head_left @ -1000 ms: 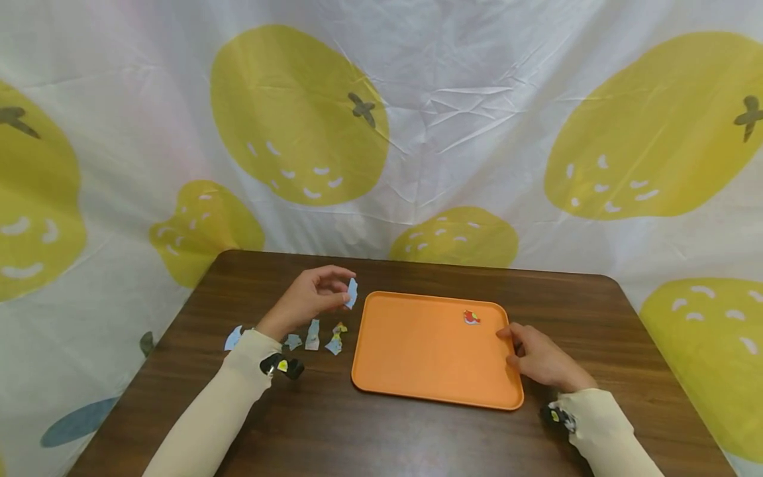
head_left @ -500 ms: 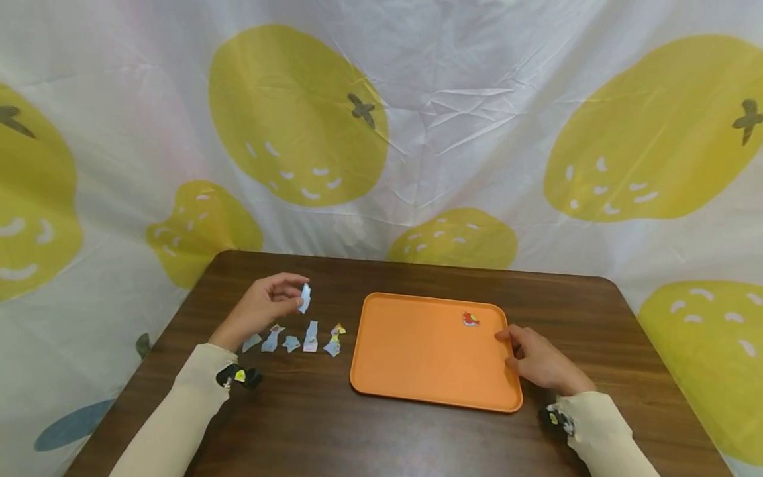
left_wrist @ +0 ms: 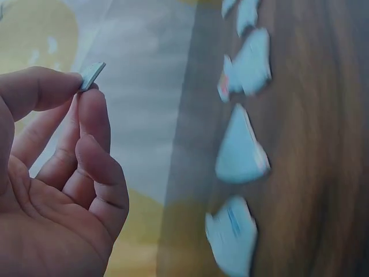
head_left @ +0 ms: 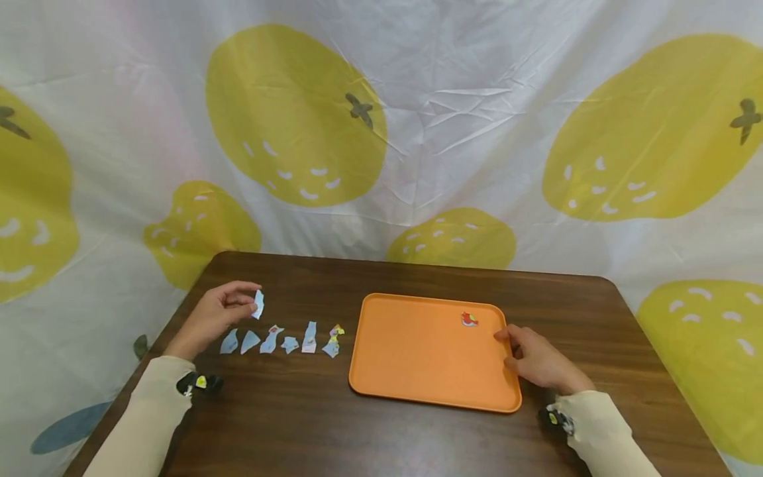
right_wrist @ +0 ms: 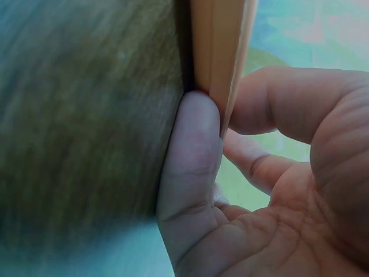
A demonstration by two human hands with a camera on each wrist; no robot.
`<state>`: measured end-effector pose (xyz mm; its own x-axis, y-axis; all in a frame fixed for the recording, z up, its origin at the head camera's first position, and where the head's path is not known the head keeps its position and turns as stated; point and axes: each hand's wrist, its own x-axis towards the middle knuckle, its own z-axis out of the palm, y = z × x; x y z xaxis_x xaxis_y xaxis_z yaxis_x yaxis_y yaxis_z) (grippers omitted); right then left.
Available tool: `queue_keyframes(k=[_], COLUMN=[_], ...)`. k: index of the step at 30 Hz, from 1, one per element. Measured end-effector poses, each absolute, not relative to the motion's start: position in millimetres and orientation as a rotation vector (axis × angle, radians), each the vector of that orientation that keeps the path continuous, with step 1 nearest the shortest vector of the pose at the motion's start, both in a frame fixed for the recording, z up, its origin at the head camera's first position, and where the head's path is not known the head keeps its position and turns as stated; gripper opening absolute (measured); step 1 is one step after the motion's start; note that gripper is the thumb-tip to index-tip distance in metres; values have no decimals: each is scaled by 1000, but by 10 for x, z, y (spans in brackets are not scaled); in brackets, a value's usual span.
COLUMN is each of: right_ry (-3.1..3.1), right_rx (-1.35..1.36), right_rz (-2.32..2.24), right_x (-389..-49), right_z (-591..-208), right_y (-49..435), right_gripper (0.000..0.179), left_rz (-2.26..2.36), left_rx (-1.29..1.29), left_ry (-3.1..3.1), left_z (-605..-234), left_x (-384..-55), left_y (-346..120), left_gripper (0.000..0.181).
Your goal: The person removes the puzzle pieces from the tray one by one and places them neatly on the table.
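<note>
My left hand [head_left: 216, 314] pinches a small light blue puzzle piece [head_left: 258, 304] between thumb and fingertips, raised over the left side of the table. In the left wrist view the held piece [left_wrist: 92, 75] is seen nearly edge-on. Below the hand lies a row of irregular flat puzzle pieces, among them a pale blue wedge [head_left: 250, 342] and one with yellow print [head_left: 334, 340]. At the right, my right hand [head_left: 541, 358] grips the right rim of an orange tray [head_left: 417, 358]. A red bird-shaped piece [head_left: 469, 319] lies in the tray's far right corner.
The dark wooden table [head_left: 286, 424] carries everything. Behind it hangs a white curtain [head_left: 453, 132] printed with large yellow fruit, close to the table's far edge. A black band [head_left: 199, 382] with a camera sits on the left wrist.
My left hand has moved left from beside the tray, carrying the puzzle piece, and has uncovered the left end of the row. The right hand stays at the tray's rim.
</note>
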<state>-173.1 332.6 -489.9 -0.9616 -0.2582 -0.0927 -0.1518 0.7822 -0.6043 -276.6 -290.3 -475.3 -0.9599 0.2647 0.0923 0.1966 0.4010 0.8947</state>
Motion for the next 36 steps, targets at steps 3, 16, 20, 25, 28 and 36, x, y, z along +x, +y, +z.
queue_keyframes(k=[3, 16, 20, 25, 28, 36], right_ry=[2796, 2839, 2835, 2825, 2833, 2849], right_rx=[-330, -345, -352, -346, -345, -359], right_rz=[-951, -927, -917, -922, -918, -889], right_x=[-1717, -1705, -1715, -1725, -1724, -1718], right_z=[-4883, -4887, -4884, -4883, -4875, -4883], right_y=[3332, 3339, 3334, 3318, 3319, 3320], right_gripper=[43, 43, 43, 43, 42, 42], left_rz=[1606, 1327, 1235, 1148, 1125, 1114], left_rx=[425, 297, 250, 207, 194, 158], left_ry=[2618, 2728, 2724, 2755, 2767, 2756], left_z=[-4809, -4906, -4954, -5000, -5026, -5021], left_x=[-2758, -2674, -2658, -2613, -2592, -2534], left_y=[-3005, -3399, -3519, -3642, -3678, -3718], left_gripper=[46, 42, 42, 40, 39, 41])
